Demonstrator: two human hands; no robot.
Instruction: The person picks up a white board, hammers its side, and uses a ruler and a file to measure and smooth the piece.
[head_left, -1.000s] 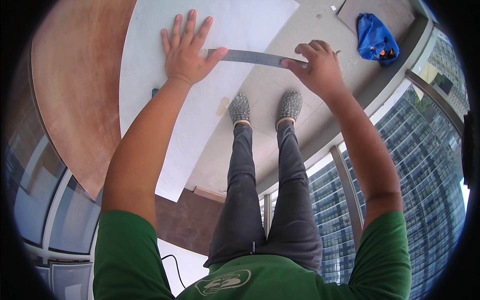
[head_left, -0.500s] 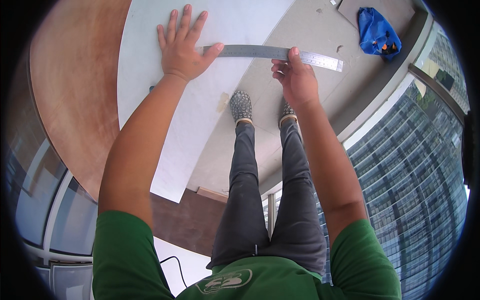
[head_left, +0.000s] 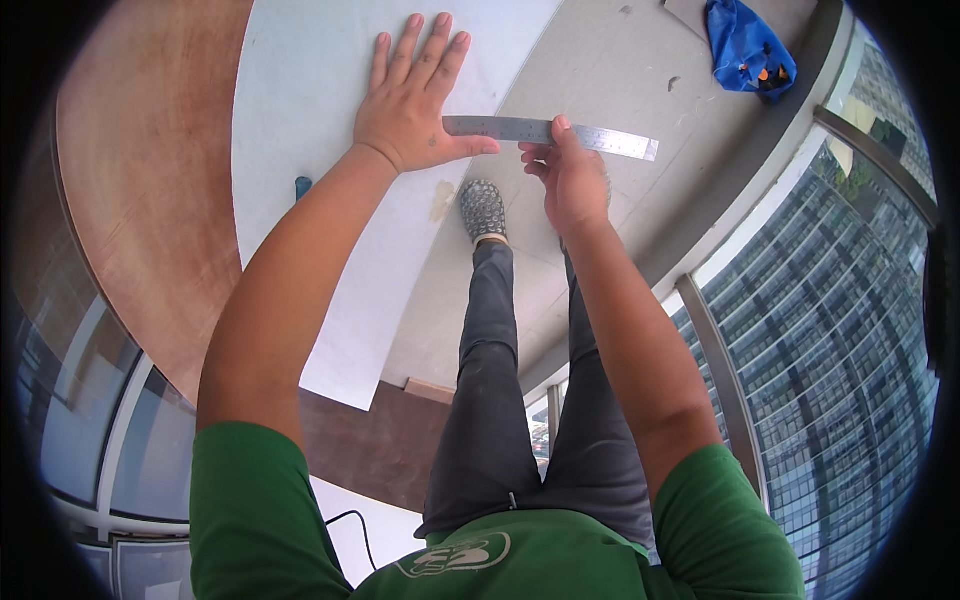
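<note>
1. On my remote feed, the white board lies beneath the left fingers.
2. I see the ruler run crosswise, from the left thumb's side through the right fingers and out beyond them.
3. The left hand has fingers slightly spread; I can't tell whether it presses the ruler.
4. The right hand, nearer the ruler's middle, pinches it, thumb on top.

My feed shows a green short-sleeved shirt, pale emblem at six o'clock. I see grey trousers and patterned shoes.

The grey floor, metal railing and facing tower suggest a high-rise balcony.
</note>
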